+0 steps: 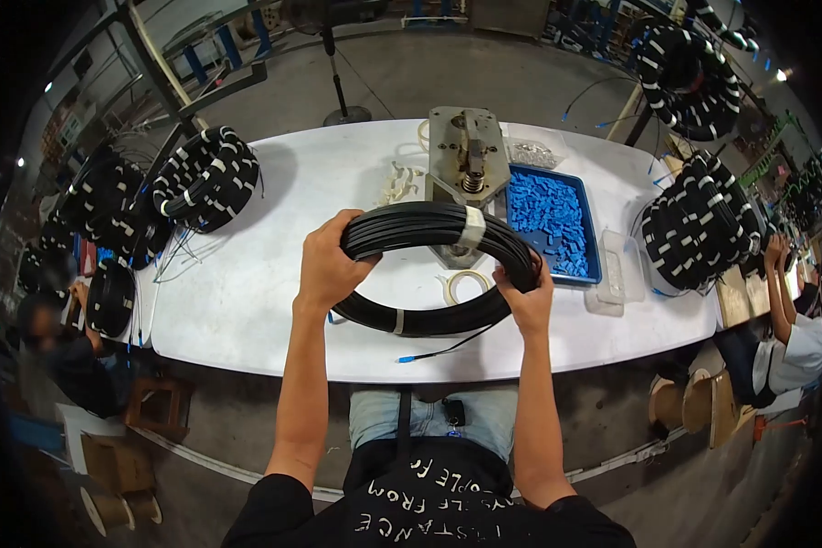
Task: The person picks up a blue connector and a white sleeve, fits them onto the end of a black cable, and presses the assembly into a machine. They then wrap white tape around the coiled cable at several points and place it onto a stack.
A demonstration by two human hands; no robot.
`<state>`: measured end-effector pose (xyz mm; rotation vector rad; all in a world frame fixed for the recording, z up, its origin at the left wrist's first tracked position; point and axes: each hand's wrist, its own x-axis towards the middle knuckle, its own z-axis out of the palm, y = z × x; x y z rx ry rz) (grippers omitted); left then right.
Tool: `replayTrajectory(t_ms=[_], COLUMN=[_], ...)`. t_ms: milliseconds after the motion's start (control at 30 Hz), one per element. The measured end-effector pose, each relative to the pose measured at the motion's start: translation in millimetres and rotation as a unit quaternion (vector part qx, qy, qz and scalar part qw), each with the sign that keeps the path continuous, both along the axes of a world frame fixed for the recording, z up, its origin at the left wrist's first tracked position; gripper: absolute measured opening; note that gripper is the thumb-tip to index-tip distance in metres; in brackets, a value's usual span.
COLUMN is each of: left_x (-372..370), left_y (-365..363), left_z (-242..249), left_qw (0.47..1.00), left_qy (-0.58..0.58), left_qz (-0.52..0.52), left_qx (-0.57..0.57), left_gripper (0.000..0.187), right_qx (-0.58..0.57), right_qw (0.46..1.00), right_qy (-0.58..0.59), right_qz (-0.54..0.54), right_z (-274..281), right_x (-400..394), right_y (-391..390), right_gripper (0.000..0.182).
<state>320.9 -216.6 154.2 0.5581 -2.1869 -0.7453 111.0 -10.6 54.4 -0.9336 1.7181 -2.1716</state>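
Between my two hands I hold a coil of black cable, tilted up over the white table, with pale tape wrapped round it at the top and bottom. My left hand is closed round the coil's left side. On the right side, my right hand grips it with thumb and fingers. A loose cable end with a blue connector hangs out below the coil. Behind the coil stands a metal hand press, its lower part partly hidden. A roll of cream tape lies on the table, seen through the ring.
A blue tray of small blue parts stands right of the press, beside clear plastic boxes. Stacked taped coils stand at the table's left and right. White pieces lie left of the press. Other people work at both sides.
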Motion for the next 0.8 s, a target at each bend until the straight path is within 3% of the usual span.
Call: replayTrajectory(t_ms=[133, 300, 400, 467, 500, 533, 600, 633, 800], left_x=[3.3, 9.7, 18.7, 27.8, 32.4, 35.3, 41.9, 45.1, 27.5], left_y=[-2.3, 0.1, 9.7, 6.9, -2.6, -6.0, -9.3, -8.9, 1.5], left_z=[-3.6, -3.5, 1.1, 0.7, -10.7, -14.2, -19.0, -8.5, 26.6], left_qw=[0.999, 0.999, 0.992, 0.979, 0.976, 0.975, 0.98, 0.973, 0.978], left_qy=[0.02, 0.021, 0.003, -0.089, -0.083, -0.084, -0.045, -0.094, -0.059], left_qz=[0.015, 0.01, -0.002, -0.003, -0.037, -0.038, -0.089, -0.104, -0.153], left_qx=[0.022, 0.027, 0.122, 0.185, 0.198, 0.2, 0.175, 0.182, 0.133], left_gripper=[0.037, 0.036, 0.033, 0.038, 0.059, 0.059, 0.082, 0.099, 0.103], right_qx=[-0.012, -0.006, 0.03, 0.047, 0.094, 0.14, 0.156, 0.189, 0.233], right_qw=[0.989, 0.997, 0.999, 0.999, 0.994, 0.983, 0.974, 0.955, 0.888], right_qy=[-0.142, -0.069, -0.013, 0.006, 0.063, 0.12, 0.166, 0.228, 0.395], right_qz=[0.035, 0.027, 0.012, 0.003, -0.006, -0.013, -0.009, -0.003, 0.008], right_z=[-39.1, -40.5, -11.8, 24.5, 41.1, 54.4, 75.1, 90.4, 135.5], right_x=[6.5, 1.4, -1.9, -1.0, -1.4, -3.7, -7.1, -5.5, 14.6], right_y=[-2.2, -0.3, 7.3, 14.2, 17.3, 17.9, 17.4, 17.2, 6.9], right_gripper=[0.035, 0.033, 0.035, 0.037, 0.037, 0.038, 0.041, 0.043, 0.045])
